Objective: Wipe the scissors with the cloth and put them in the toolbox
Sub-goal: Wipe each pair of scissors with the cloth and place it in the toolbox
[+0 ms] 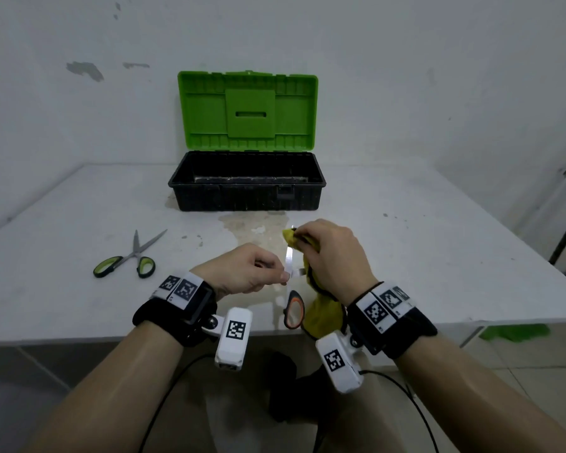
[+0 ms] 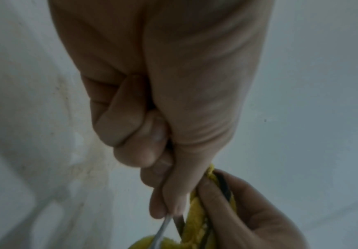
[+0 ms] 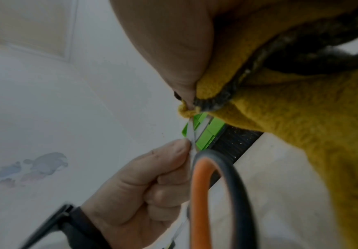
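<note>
My left hand (image 1: 258,273) pinches the orange-handled scissors (image 1: 293,310) near the pivot, above the table's front edge, with the handle loop (image 3: 203,193) hanging toward me. One bare blade (image 1: 288,256) points away toward the toolbox. My right hand (image 1: 327,253) grips the yellow cloth (image 1: 321,315) bunched around the blade tips (image 3: 192,116); the rest of the cloth hangs below the wrist. In the left wrist view the thumb and fingers (image 2: 174,193) clamp the metal blades (image 2: 165,230) next to the cloth (image 2: 195,219). The toolbox (image 1: 247,181) stands open at the back, black tub, green lid (image 1: 247,111) upright.
A second pair of scissors (image 1: 134,259) with green handles lies partly spread on the white table (image 1: 438,256) to the left. A stained patch (image 1: 255,223) marks the table in front of the toolbox. A white wall rises behind; cables hang below the table edge.
</note>
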The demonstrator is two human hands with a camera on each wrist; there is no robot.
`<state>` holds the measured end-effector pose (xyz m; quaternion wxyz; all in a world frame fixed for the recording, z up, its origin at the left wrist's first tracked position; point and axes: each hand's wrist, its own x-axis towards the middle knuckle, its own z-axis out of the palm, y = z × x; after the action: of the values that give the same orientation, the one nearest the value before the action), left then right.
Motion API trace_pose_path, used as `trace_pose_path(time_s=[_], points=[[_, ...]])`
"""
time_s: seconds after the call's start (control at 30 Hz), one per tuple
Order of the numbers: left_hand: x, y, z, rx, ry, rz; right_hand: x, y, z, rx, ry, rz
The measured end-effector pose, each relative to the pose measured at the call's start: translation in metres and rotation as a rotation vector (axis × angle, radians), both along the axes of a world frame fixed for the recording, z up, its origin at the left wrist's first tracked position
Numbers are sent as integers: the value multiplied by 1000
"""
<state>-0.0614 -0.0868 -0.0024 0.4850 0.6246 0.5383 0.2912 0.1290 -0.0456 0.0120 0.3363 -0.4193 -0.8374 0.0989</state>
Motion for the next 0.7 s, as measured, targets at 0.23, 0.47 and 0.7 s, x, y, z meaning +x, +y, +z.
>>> trace_pose_path(time_s=[0.23, 0.47, 0.7], points=[[-2, 2, 0, 40, -54, 166, 2, -13, 5, 2, -27, 71], [2, 3, 4, 21, -215, 268, 0, -27, -6, -2, -218, 97], [7, 1, 4, 86, -68, 257, 5, -29, 2, 65, -420, 122]])
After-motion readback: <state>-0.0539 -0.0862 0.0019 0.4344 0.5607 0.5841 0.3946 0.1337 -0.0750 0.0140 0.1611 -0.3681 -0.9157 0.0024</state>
